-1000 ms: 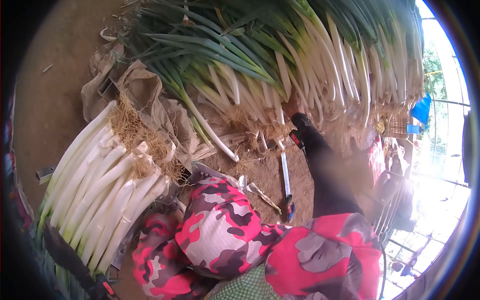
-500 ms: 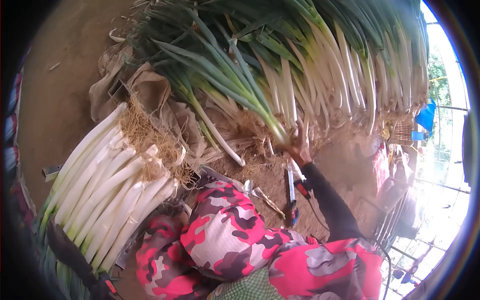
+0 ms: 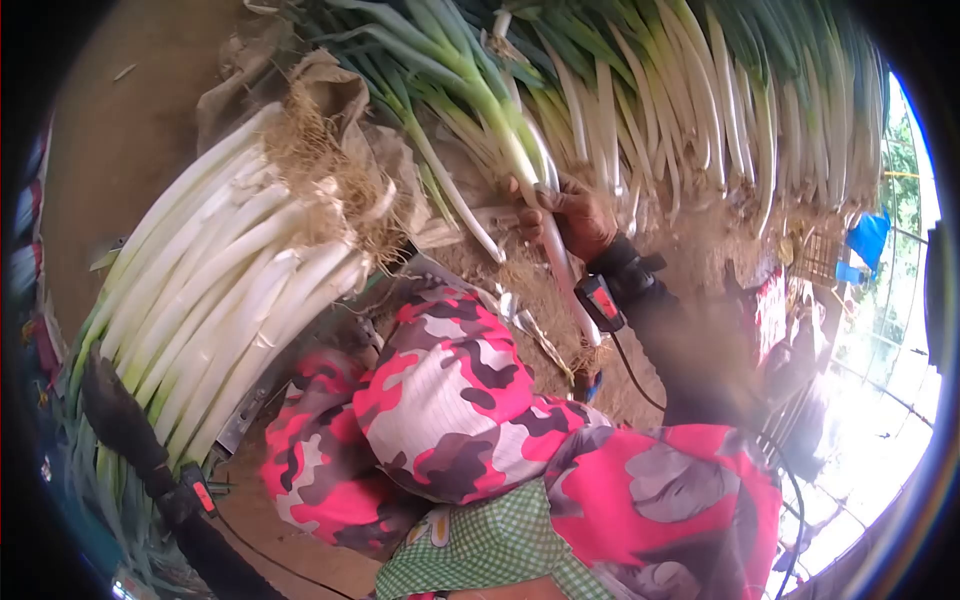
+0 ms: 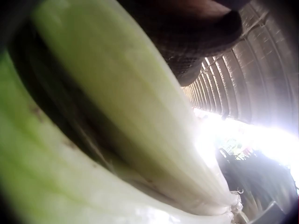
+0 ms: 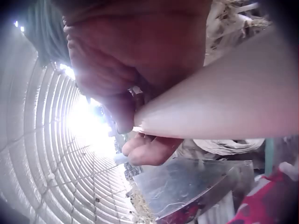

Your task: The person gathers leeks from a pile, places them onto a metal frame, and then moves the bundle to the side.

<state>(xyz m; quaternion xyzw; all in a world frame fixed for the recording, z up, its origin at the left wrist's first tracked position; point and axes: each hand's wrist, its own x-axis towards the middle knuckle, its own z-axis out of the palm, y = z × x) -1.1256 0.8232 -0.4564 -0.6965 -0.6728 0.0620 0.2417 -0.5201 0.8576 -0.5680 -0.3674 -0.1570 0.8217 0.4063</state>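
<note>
At lower left in the head view, my dark-gloved left hand (image 3: 118,412) rests on a bundle of white leek stalks (image 3: 215,260) whose roots point to the upper right. Pale green stalks (image 4: 121,84) fill the left wrist view, below part of the dark glove. My bare right hand (image 3: 575,222) grips leek stalks (image 3: 562,275) between thumb and fingers, with green tops above it and roots below. In the right wrist view, a white stalk (image 5: 224,95) lies against the curled fingers (image 5: 152,150); where it enters the grip is partly hidden.
A large pile of leeks (image 3: 700,100) spans the top. Brown cloth (image 3: 390,150) lies between it and the bundle. Patterned trouser legs (image 3: 450,400) occupy the lower middle. A cable (image 3: 635,375) hangs from the right wrist. A basket (image 3: 815,258) stands at right.
My right hand has come out from the pile's root end, drawing leeks toward the body and left. The left hand stays on the bundle. The head view has shifted.
</note>
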